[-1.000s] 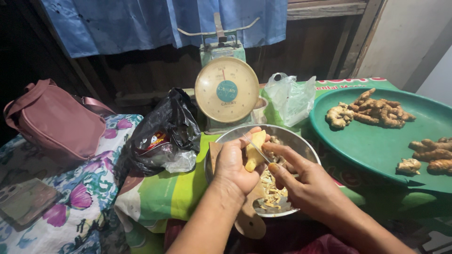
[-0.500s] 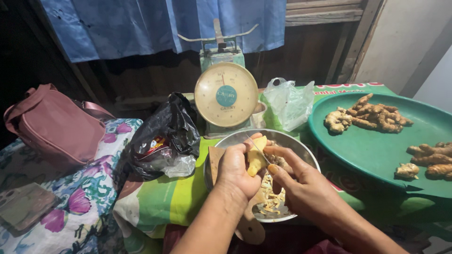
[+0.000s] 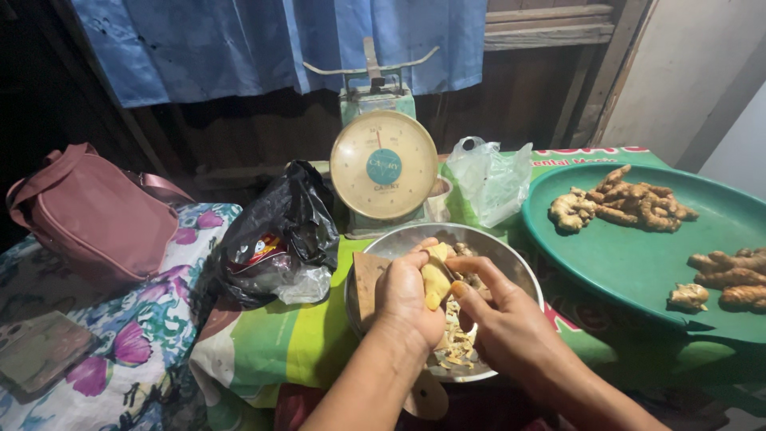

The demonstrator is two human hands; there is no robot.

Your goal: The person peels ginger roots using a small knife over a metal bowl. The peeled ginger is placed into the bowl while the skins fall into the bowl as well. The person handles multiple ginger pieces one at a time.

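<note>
My left hand (image 3: pixel 408 295) grips a pale yellow piece of ginger root (image 3: pixel 436 279) over a round metal bowl (image 3: pixel 511 257). My right hand (image 3: pixel 503 315) is closed beside it, its fingers curled against the root; whether a blade is in them is hidden. Peelings and scraps (image 3: pixel 456 347) lie in the bowl under both hands. A thin wooden board (image 3: pixel 369 281) leans at the bowl's left rim.
A large green tray (image 3: pixel 630 263) at the right holds ginger roots (image 3: pixel 626 203). Behind the bowl stand a dial kitchen scale (image 3: pixel 384 166), a clear plastic bag (image 3: pixel 493 179) and a black plastic bag (image 3: pixel 279 235). A pink handbag (image 3: pixel 100 215) rests on floral cloth at left.
The view has shifted slightly, so the bowl and hands sit lower. The hands keep working the root over the bowl, with the right fingers a little lower along it.
</note>
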